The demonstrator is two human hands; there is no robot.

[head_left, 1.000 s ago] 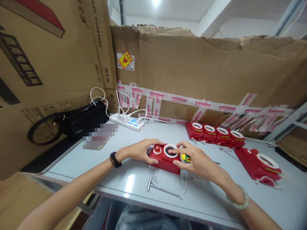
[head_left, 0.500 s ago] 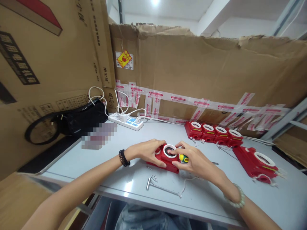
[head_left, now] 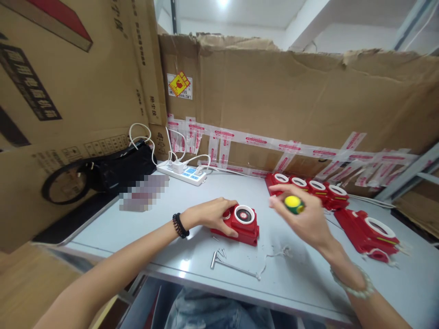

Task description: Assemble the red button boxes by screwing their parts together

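Note:
My left hand is closed around the left part of a red housing lying on the table. A white ring surrounds a dark round recess with a small red-and-white disc in it. Above the table, to the right of the housing, my right hand is closed on a screwdriver. Its yellow and green handle end shows; the shaft is hidden or blurred. In front of the housing lie a metal T-handle tool with a white string, and several screws.
Several red housings with white rings stand in a row at the back right, with a larger red housing nearer. A white power strip and a black bag sit at the back left. Cardboard walls the table's rear.
My right hand has left the housing and moved up and to the right, carrying the screwdriver. The disc in the recess is now uncovered. My left hand stays on the housing.

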